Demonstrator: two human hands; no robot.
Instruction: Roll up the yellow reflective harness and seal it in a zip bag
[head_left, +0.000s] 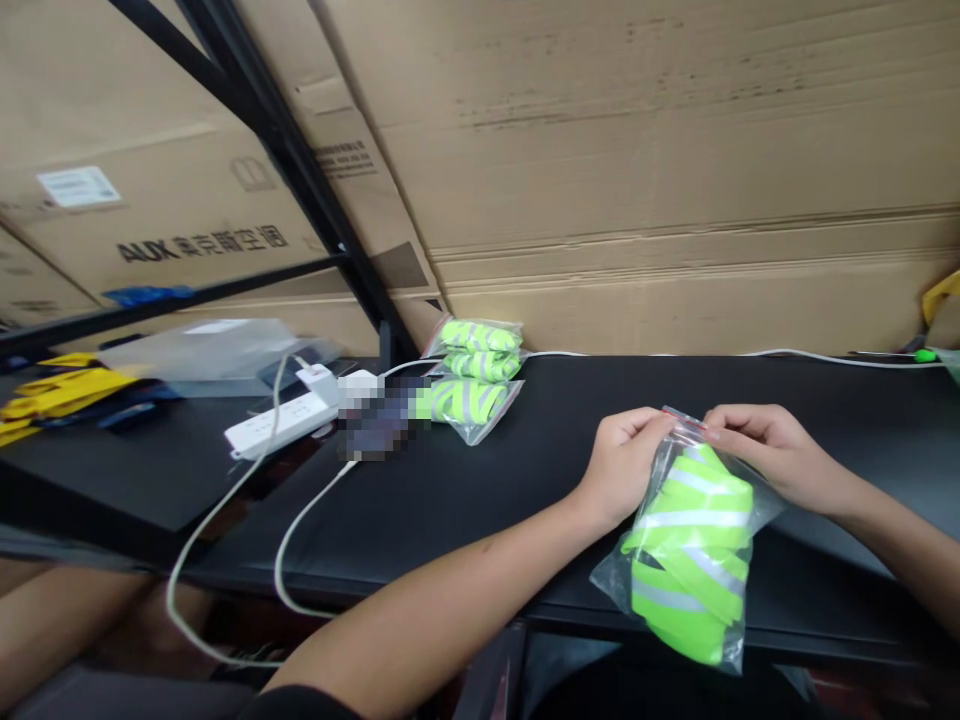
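A clear zip bag [611, 575] with a red strip along its top edge hangs over the table's front edge. Folded neon-yellow reflective straps [694, 540] with silver bands fill it. My left hand [626, 460] pinches the bag's top edge on one side, thumb and fingers pressed together. On the other side my right hand [772, 450] is closed on the same edge, its thumb near the red strip. Whether the seal is fully closed cannot be made out. Similar filled bags [480, 370] are stacked farther back, left of my hands, against the cardboard.
A white power strip [281, 425] with cables lies left on the black table [562, 480], beside a pixelated patch. Beyond it are a translucent plastic case [202, 355] and yellow fabric [71, 390]. A black metal frame [292, 170] and large cardboard boxes [675, 150] stand behind.
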